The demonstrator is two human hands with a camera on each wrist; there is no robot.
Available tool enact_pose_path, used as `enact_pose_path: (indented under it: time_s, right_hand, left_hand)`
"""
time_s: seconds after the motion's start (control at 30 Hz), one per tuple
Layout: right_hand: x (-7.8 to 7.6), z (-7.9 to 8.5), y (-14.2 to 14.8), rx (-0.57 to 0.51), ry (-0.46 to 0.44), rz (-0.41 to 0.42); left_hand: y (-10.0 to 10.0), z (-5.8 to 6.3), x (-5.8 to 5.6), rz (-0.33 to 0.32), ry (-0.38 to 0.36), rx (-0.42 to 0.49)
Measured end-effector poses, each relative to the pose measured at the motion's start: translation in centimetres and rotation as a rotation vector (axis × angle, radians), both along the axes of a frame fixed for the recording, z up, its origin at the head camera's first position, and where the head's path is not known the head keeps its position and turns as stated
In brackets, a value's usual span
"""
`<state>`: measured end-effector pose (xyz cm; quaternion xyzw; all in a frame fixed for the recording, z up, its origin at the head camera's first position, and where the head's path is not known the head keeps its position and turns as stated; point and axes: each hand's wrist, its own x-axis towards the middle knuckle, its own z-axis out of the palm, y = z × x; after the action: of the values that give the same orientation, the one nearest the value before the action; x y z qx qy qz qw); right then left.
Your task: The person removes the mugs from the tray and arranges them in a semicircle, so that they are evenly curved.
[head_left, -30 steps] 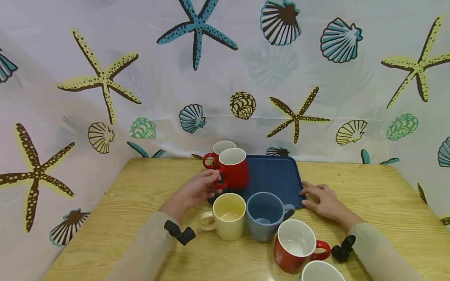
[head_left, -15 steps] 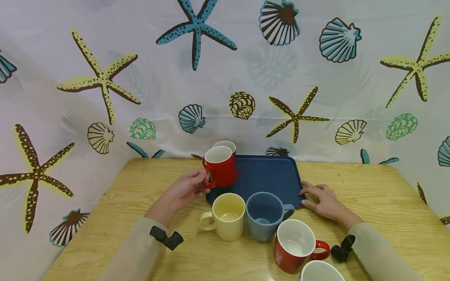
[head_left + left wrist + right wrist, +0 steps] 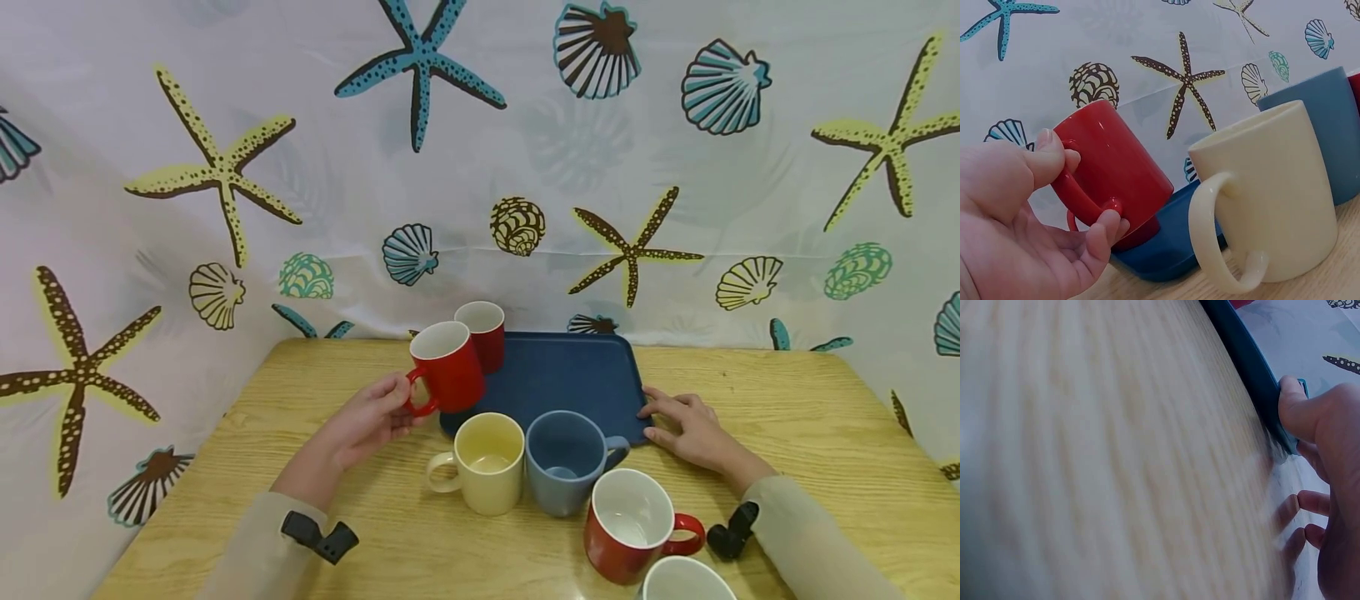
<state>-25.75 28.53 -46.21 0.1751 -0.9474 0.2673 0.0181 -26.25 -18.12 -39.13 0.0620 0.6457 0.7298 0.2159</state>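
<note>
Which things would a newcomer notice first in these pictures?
Probably the bright red mug, which the left hand holds tilted near the left end of the blue tray. Next, the big blue starfish on the patterned white cloth behind, then the yellow mug and blue mug before the tray.

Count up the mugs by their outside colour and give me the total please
Red mugs: 3
Pale yellow mug: 1
Blue mug: 1
Mug cut off at the bottom, outside colour unclear: 1
Total: 6

The wooden table carries a navy tray, cream mug, blue mug, front red mug and partly seen mug.
</note>
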Motion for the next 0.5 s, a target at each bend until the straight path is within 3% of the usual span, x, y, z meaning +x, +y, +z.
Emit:
enact_pose_path:
  time_s: [0.3, 0.5]
  right_hand:
    - [-0.1, -0.4, 0.0, -0.015, 0.02, 0.014]
    - [-0.1, -0.3, 0.1, -0.012, 0.009, 0.007]
  left_hand:
    - [-0.9, -0.3, 1.1, -0.031, 0.025, -0.023]
    - [-1.6, -0.6, 1.9, -0.091, 0.066, -0.059]
